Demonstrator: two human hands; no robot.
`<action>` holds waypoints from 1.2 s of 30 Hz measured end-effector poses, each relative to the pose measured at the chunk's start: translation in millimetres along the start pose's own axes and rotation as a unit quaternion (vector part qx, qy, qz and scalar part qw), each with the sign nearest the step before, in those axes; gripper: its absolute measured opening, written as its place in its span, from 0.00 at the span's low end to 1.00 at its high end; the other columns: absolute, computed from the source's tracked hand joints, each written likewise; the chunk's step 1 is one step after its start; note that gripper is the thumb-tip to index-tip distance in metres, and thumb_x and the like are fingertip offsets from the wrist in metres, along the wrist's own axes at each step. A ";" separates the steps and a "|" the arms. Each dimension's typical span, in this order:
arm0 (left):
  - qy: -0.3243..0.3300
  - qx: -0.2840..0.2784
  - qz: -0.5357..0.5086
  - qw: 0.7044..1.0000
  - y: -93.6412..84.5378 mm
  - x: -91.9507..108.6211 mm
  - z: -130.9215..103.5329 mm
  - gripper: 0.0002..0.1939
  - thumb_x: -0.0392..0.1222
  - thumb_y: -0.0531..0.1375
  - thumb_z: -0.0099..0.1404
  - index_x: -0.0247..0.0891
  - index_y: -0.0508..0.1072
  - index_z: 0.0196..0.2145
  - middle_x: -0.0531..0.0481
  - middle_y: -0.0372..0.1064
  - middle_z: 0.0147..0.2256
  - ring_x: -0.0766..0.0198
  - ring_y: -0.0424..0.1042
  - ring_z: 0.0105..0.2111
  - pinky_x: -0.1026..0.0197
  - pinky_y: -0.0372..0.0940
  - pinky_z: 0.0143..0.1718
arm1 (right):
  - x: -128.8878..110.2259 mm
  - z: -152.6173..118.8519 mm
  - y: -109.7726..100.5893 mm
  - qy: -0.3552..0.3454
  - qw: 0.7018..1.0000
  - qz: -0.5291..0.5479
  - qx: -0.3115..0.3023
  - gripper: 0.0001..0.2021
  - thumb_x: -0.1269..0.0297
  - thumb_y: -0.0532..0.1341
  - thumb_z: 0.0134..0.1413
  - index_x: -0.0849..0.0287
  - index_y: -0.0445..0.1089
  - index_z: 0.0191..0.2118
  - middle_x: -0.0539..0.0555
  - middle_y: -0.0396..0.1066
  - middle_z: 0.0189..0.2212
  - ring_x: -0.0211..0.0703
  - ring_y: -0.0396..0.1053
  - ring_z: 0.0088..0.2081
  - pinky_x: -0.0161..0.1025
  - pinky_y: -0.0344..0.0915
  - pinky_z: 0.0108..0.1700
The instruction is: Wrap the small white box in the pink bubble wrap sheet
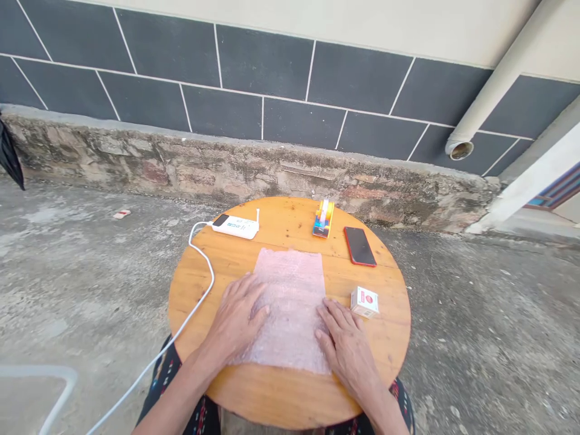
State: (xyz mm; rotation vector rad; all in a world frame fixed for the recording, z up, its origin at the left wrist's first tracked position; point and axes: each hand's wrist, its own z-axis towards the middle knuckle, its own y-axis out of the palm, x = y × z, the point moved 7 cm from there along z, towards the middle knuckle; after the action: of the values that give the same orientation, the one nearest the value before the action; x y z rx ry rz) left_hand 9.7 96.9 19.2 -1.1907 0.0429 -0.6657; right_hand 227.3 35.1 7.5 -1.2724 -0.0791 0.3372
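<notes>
A sheet of pinkish bubble wrap (292, 308) lies flat on the round wooden table (276, 396). Across its left edge rests my left hand (238, 317), palm down with fingers spread. My right hand (347, 341) lies flat at the sheet's right edge, its fingers apart. Just beyond the right fingers sits a small white box (364, 301) with a red mark. A red-edged phone (359, 246) lies farther back on the right. Near the far edge stands a tape dispenser (323, 219) in yellow and blue.
At the table's back left lies a white device (235, 226), its white cable (199, 302) running off the left side toward me. A stone ledge and tiled wall (263, 60) stand behind the table. A pipe (493, 90) comes down at the right.
</notes>
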 end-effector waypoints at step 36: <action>0.016 -0.002 -0.021 1.000 5.5 -5.9 -45.5 0.18 0.44 0.55 0.64 0.39 0.68 0.51 0.43 0.59 0.58 0.49 0.57 0.58 0.41 0.57 0.58 | -33.7 -55.8 -14.5 -0.094 0.994 0.048 -0.023 0.15 0.66 0.56 0.60 0.56 0.68 0.52 0.55 0.62 0.58 0.53 0.61 0.57 0.49 0.61 0.55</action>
State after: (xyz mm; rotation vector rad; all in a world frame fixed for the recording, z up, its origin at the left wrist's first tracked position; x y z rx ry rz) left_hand -9.4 62.7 -5.3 -1.1881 0.0468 -0.7234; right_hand 211.8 -29.9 8.9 -1.2900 -0.1865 0.5400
